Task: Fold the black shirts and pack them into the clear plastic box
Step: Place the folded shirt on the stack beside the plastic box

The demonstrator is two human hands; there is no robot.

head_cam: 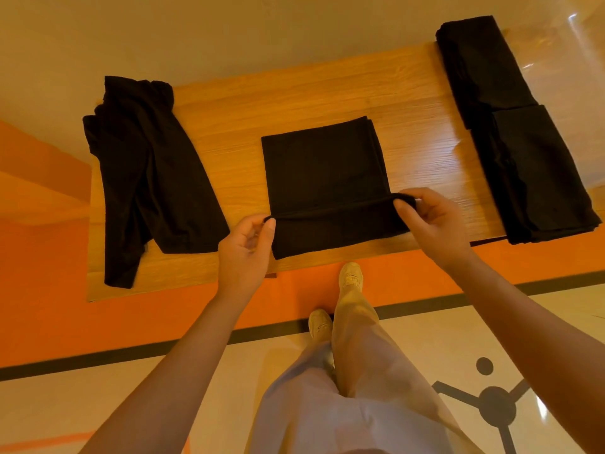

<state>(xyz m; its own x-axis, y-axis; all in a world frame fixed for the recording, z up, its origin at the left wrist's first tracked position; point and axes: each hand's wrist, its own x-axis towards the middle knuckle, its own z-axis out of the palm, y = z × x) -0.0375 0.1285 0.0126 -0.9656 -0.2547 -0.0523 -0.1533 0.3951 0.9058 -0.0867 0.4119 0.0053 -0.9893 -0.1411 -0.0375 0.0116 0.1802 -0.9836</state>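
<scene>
Two hands on one fold
Your left hand (245,247) and right hand (432,221) each pinch the near fold of the centre shirt (324,165) on the worktop (229,126), fingers curled, keeping that edge straight.

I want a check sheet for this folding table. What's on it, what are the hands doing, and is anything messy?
Surface: wooden table, low over an orange floor strip.
Job's things: middle shirt half folded, near edge lifted; unfolded shirts heaped at left; folded shirts in two piles at right, seemingly inside the clear plastic box, hard to make out.
Clutter: nothing seen.
Grippers: left hand and right hand each pinch one end of the lifted fold.
Cables: nothing seen.
Surroundings: shiny floor with black lines; person's legs and shoes below.
</scene>
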